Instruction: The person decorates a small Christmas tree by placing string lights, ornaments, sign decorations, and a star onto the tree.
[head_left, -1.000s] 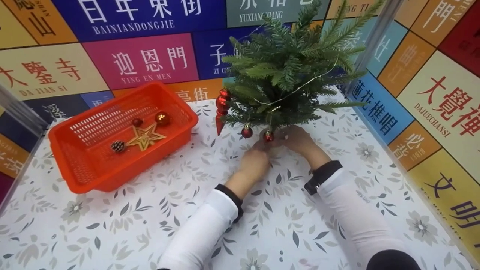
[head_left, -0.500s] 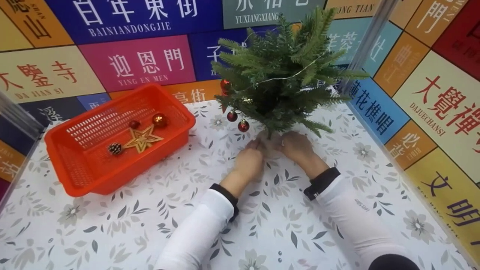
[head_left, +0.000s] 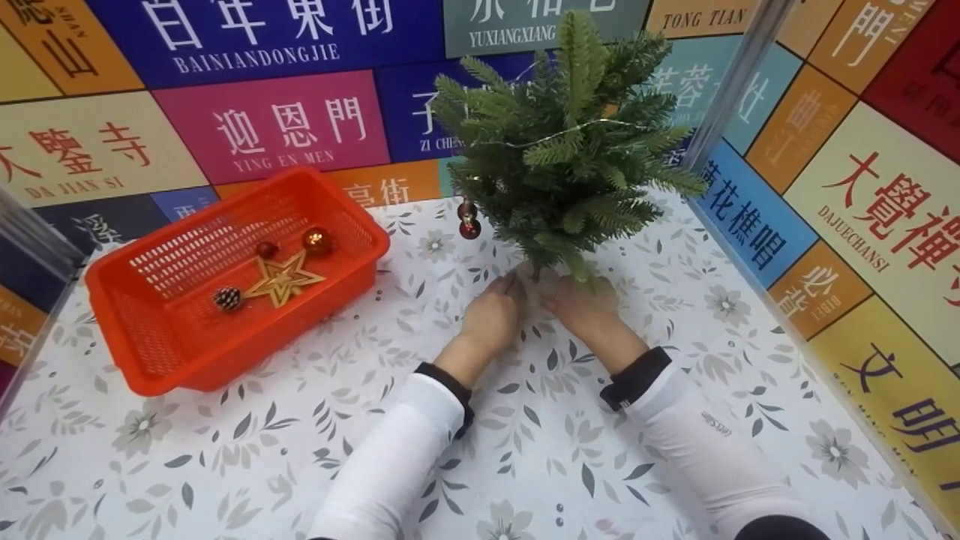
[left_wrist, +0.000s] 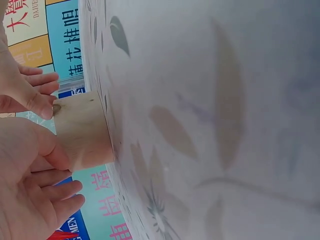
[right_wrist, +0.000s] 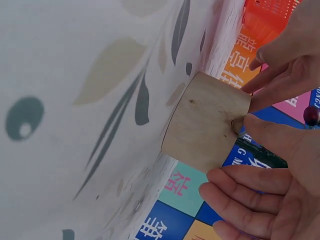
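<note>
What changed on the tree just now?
The tree turned, swinging its hanging red balls left and back, away from the person. The left hand and right hand stay at its wooden base; the gold star and pinecone stay in the red basket.

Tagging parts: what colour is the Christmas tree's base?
The wooden base is light tan with darker spots, seen best in the right wrist view.
</note>
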